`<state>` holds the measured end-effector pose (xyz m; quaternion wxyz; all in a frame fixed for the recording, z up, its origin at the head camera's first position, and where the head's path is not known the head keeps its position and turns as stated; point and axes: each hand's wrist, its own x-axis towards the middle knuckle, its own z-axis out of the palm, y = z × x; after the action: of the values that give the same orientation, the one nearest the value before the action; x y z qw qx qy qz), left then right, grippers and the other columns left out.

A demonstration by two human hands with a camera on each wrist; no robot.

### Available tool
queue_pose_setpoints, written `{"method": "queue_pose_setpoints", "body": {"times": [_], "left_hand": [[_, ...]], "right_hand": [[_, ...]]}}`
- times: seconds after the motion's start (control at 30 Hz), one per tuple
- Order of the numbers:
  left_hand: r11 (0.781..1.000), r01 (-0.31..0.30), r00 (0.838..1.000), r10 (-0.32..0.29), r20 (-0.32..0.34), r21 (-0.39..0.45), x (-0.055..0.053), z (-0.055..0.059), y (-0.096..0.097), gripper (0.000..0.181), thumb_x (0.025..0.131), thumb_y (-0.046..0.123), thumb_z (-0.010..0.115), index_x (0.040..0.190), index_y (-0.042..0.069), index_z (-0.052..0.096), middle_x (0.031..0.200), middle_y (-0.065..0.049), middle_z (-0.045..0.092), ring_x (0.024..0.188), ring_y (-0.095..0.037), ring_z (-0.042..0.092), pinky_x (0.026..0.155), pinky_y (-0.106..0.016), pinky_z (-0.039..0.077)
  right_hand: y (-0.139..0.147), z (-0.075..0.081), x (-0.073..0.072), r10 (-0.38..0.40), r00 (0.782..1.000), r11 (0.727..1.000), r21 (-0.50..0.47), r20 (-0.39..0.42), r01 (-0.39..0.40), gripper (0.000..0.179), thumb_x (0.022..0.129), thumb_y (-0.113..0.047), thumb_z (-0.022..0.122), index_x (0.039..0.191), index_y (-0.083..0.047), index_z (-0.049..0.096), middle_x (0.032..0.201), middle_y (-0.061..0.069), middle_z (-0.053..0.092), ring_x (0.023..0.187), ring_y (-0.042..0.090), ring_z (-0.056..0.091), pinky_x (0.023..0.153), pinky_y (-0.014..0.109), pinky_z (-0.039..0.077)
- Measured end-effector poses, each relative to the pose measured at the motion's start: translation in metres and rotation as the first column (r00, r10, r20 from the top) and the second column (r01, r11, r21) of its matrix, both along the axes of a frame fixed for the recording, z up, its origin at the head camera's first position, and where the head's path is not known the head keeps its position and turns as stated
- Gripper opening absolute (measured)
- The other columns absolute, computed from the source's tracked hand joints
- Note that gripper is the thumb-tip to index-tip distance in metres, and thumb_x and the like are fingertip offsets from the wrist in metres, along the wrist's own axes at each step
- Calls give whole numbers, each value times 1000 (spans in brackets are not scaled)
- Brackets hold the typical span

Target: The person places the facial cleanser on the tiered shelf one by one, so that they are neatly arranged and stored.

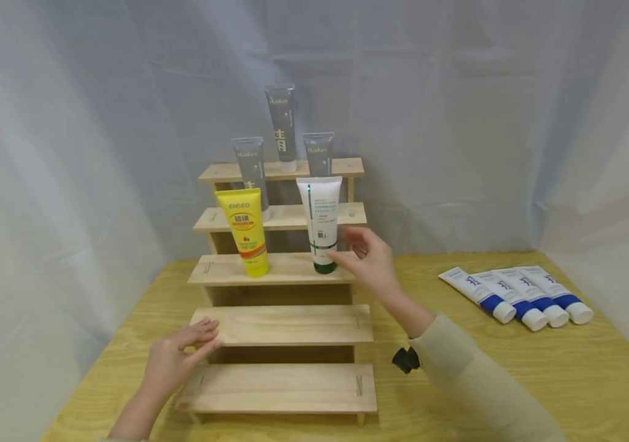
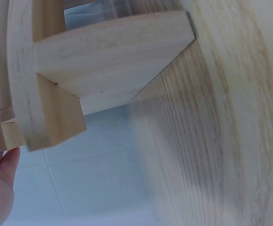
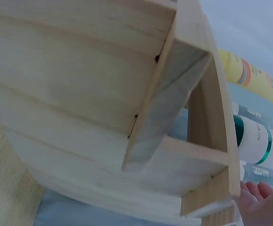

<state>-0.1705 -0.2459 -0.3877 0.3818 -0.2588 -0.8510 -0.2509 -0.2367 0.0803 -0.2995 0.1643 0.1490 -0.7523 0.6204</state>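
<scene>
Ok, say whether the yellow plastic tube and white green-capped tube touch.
Apart: the head view shows bare wooden shelf between the yellow tube and the white tube.

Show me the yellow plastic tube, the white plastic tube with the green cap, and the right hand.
Yellow plastic tube (image 1: 245, 232), head view, on its printed front.
White plastic tube with green cap (image 1: 322, 218), head view, on its printed front.
Right hand (image 1: 374, 263), head view, middle of the hand.
</scene>
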Motion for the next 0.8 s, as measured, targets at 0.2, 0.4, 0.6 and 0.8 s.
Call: {"method": "queue_pose_setpoints", "body": {"times": [0.2, 0.4, 0.6, 0.8], "left_hand": [[1000, -2, 1000, 2, -1, 3, 0, 0, 0, 25, 54, 6, 80, 77, 5, 71, 87, -5, 68, 82, -21, 64, 60, -10, 48], [1000, 2, 1000, -1, -6, 8, 1, 0, 0, 24, 54, 7, 80, 76, 5, 71, 87, -5, 68, 83, -17, 64, 54, -12, 48], [1000, 2, 1000, -2, 2, 16, 1, 1, 1, 25, 54, 6, 80, 77, 5, 71, 87, -5, 68, 85, -15, 63, 58, -9, 48], [1000, -2, 1000, 2, 9, 14, 2, 2, 1, 25, 53, 5, 80, 76, 4, 71, 87, -4, 68, 84, -18, 63, 65, -6, 46]], "right_hand": [[19, -6, 4, -27, 1000, 999, 44, -8, 28, 48, 73, -14, 74, 112, 5, 51, 112, 18, 54, 105, 27, 51, 94, 36, 40], [40, -14, 4, -62, 997, 992, 112, -34, 66, 43, 75, -7, 71, 111, 7, 51, 111, 20, 54, 106, 30, 50, 93, 37, 41], [62, -24, 5, -95, 995, 979, 176, -29, 98, 45, 76, -12, 71, 113, 5, 51, 111, 20, 55, 104, 30, 51, 93, 37, 41], [85, -36, 7, -149, 988, 958, 245, -31, 152, 46, 77, -16, 70, 113, 5, 52, 111, 20, 56, 103, 30, 52, 92, 39, 42]]}}
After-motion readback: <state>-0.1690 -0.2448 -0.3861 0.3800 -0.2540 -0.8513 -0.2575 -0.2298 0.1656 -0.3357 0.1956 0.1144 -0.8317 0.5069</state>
